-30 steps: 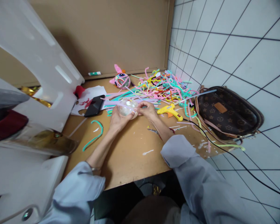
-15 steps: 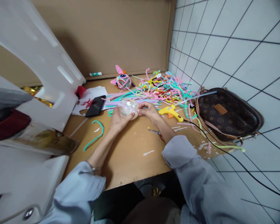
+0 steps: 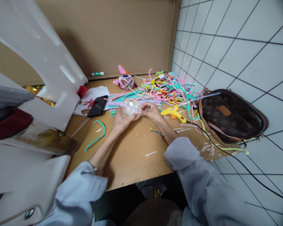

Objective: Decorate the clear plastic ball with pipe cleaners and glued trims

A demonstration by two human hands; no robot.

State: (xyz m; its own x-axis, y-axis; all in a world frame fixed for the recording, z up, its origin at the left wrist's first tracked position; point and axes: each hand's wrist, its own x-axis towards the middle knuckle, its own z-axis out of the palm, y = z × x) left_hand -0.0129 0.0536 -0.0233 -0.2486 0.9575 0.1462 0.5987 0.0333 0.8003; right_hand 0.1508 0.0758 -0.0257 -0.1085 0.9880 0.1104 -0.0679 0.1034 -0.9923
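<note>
Laying a pale strip [image 3: 129,109] across a clear ball [image 3: 131,103], by the looks of it. Left hand [image 3: 121,121]'s wrapped round the ball over the table [image 3: 129,163], right hand [image 3: 151,112]'s pinching the strip at its edge. Next move calls for a steady ball imo. Yellow glue gun [image 3: 173,113]'s just beside, pipe cleaner heap [image 3: 169,88] behind, pink-eared ball [image 3: 126,82] toward the back.

Work table [image 3: 132,153]: items on surface.
1 yellow glue gun [image 3: 173,113] lies beside a tangled pile of colored fuzzy strips [image 3: 166,89]; scissors [image 3: 158,133] lie nearer the front edge; 1 teal strip [image 3: 101,137] (curved) lies apart, left.
</note>
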